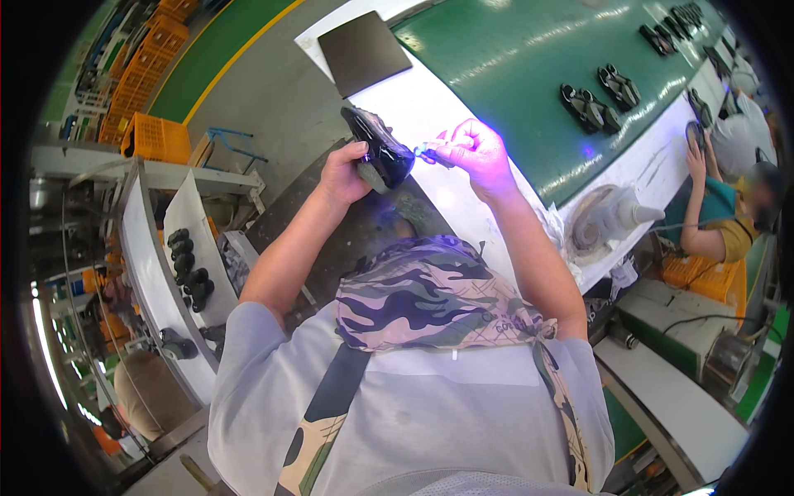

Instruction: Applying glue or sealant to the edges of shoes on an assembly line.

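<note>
While the left hand [343, 174] grips one black shoe [376, 149], right hand [475, 153] fingers pinch one small tool [430, 153] — two shoe pairs [600, 97] lie on the wide green belt [529, 58].

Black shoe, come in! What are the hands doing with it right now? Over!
Left hand grips black shoe, held up. Right hand pinches small tool at shoe's edge, lit purple. Nothing between hands and shoe.

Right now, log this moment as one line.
left hand: holds black shoe | right hand: small tool at shoe | violet glow
</note>
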`<state>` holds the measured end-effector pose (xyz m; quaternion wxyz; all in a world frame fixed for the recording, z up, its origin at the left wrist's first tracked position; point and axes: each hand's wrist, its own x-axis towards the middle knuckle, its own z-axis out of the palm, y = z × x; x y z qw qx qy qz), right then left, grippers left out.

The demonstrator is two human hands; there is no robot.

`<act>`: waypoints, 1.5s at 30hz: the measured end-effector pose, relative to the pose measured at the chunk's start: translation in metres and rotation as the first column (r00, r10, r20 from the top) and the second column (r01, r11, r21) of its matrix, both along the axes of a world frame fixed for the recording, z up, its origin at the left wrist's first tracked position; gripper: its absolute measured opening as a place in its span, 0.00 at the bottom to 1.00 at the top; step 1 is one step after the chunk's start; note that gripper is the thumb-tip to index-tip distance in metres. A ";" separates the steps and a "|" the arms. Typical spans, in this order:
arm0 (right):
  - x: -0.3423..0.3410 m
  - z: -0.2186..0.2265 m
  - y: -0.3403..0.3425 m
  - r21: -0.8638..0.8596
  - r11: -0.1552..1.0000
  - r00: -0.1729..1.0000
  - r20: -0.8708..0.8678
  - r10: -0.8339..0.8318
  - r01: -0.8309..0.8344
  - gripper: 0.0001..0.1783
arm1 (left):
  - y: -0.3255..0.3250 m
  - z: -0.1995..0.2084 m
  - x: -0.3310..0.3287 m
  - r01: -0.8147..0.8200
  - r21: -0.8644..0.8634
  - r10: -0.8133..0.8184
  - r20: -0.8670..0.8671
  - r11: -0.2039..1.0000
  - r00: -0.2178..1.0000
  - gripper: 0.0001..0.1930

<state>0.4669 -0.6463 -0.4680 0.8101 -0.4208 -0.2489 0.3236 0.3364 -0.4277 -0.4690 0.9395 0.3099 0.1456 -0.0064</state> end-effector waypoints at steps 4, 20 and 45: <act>-0.014 0.003 0.039 -0.021 0.999 0.992 -0.123 -0.033 0.031 0.13 | 0.012 0.001 -0.018 -0.120 -0.102 0.129 0.086 0.988 0.988 0.28; -0.062 0.032 0.118 -0.191 0.966 0.963 -0.239 0.123 -0.171 0.09 | 0.063 0.055 -0.110 -0.616 0.614 0.620 0.248 0.493 0.744 0.33; 0.090 -0.126 -0.034 -0.271 0.961 0.906 -0.392 -0.157 0.049 0.10 | 0.306 0.125 -0.384 0.853 0.520 0.995 0.052 0.042 -0.080 0.33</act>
